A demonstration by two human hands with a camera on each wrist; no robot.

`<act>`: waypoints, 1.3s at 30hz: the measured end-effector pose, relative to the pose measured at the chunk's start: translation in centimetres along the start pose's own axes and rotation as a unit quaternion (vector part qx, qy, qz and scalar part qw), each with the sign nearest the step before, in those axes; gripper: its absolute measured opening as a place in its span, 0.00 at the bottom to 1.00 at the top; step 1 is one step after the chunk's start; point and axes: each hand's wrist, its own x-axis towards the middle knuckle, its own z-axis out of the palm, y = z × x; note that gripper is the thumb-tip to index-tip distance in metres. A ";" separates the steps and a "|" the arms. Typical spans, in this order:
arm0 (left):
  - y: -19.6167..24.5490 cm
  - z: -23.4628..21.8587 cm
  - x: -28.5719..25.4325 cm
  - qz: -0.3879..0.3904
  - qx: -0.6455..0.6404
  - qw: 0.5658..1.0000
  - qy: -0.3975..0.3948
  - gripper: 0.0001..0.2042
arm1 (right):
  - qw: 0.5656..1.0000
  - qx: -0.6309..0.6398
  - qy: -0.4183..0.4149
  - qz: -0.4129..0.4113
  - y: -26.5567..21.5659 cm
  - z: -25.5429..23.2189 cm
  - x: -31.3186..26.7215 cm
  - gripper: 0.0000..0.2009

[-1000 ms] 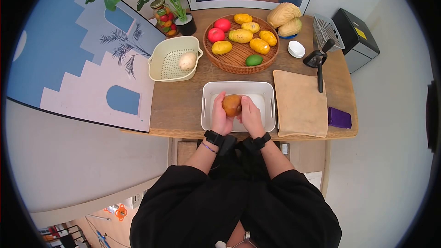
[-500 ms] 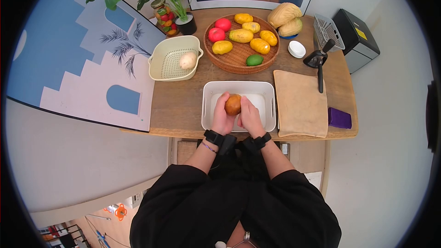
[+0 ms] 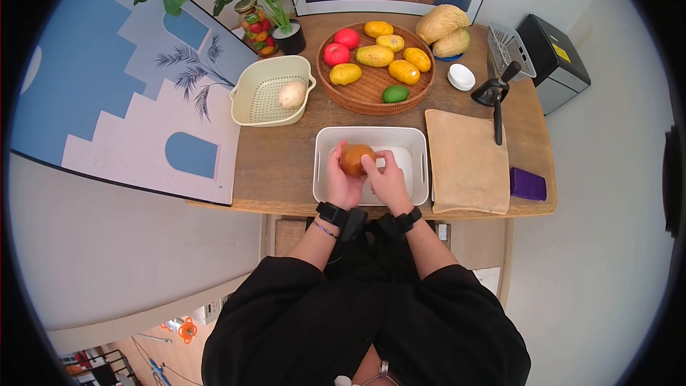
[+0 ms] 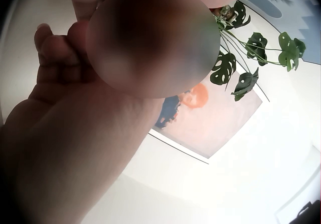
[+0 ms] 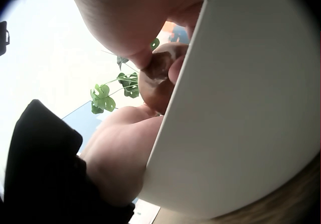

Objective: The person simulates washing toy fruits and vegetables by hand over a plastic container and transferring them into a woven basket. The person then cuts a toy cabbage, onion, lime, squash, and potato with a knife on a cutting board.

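Note:
In the head view, a smooth, shiny brown round fruit or vegetable (image 3: pixel 355 159) is held between both hands over a white tub (image 3: pixel 371 131). The left hand (image 3: pixel 344 186) cups its left side, fingers curled around it. From the right, the right hand (image 3: pixel 388 184) grips it, thumb laid across the near face. The left wrist view has the brown round thing (image 4: pixel 153 48) large and blurred close to the camera. In the right wrist view, a thumb and a fingertip touch the brown thing (image 5: pixel 153 96), partly hidden behind the tub's wall (image 5: pixel 241 98).
A pale green colander (image 3: pixel 250 93) holding a whitish round vegetable stands back left. Behind the tub is a wicker tray (image 3: pixel 364 93) of yellow, red and green produce. At right lie a tan mat (image 3: pixel 464 164), a black-handled peeler-like tool (image 3: pixel 498 111) and a purple block (image 3: pixel 529 184).
The brown thing has shifted slightly up and left and turned in the hands. The right thumb has come onto its near face; the left hand has moved little.

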 end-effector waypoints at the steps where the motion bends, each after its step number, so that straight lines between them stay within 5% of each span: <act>1: 0.1 0.4 -0.2 0.000 0.000 1.000 0.000 0.24 | 0.997 -0.040 -0.012 0.065 0.4 -0.2 0.5 0.30; 8: -0.9 -1.5 1.1 0.010 -0.004 1.000 -0.005 0.22 | 0.996 -0.026 -0.023 0.081 2.3 0.1 1.2 0.29; 10: -0.9 -1.1 0.8 0.031 0.000 0.999 0.015 0.24 | 0.993 0.003 0.060 -0.099 0.4 0.5 0.1 0.28; 14: -0.6 -0.2 0.3 0.029 0.066 0.996 0.043 0.23 | 0.972 -0.033 0.038 -0.231 1.0 0.7 0.1 0.27; 17: -1.1 -1.5 1.4 0.039 0.087 0.995 0.040 0.22 | 0.977 -0.075 0.036 -0.196 0.3 0.4 -0.1 0.28; 19: -0.6 -0.8 0.8 0.044 0.083 0.995 0.029 0.22 | 0.998 -0.025 -0.038 0.048 -0.9 -0.1 -0.1 0.26; 21: -0.1 0.1 -0.2 0.007 -0.014 1.000 0.006 0.20 | 0.995 -0.023 -0.057 0.085 -2.6 -1.1 -0.7 0.25; 26: -1.1 -1.7 1.4 0.015 -0.001 1.000 0.008 0.20 | 0.983 -0.104 -0.098 0.119 -0.2 -1.0 0.7 0.25; 28: -1.6 -2.4 1.9 0.028 0.001 0.999 0.032 0.20 | 0.999 0.001 0.031 -0.007 0.8 0.2 0.6 0.24; 29: -1.8 -2.7 2.1 0.039 0.012 0.999 0.027 0.20 | 0.999 0.001 0.031 -0.007 1.3 0.5 0.5 0.24; 31: -1.5 -2.1 1.5 0.050 0.023 0.998 0.022 0.20 | 0.985 0.015 0.052 -0.162 0.7 1.0 0.0 0.24; 34: -1.0 -0.9 0.4 0.026 -0.007 0.999 0.023 0.22 | 0.966 -0.007 0.028 -0.259 0.0 0.9 -0.3 0.27; 35: -0.9 -0.6 0.3 0.029 -0.018 0.999 0.035 0.21 | 0.966 -0.007 0.028 -0.258 0.2 0.8 -0.2 0.27; 37: -0.7 -0.5 0.4 0.032 -0.029 0.998 0.047 0.21 | 0.998 -0.046 -0.029 0.012 0.4 0.3 0.2 0.27; 39: -0.4 -0.6 0.5 0.001 -0.038 0.999 -0.002 0.21 | 0.994 -0.027 -0.077 0.066 -0.5 -0.8 0.3 0.27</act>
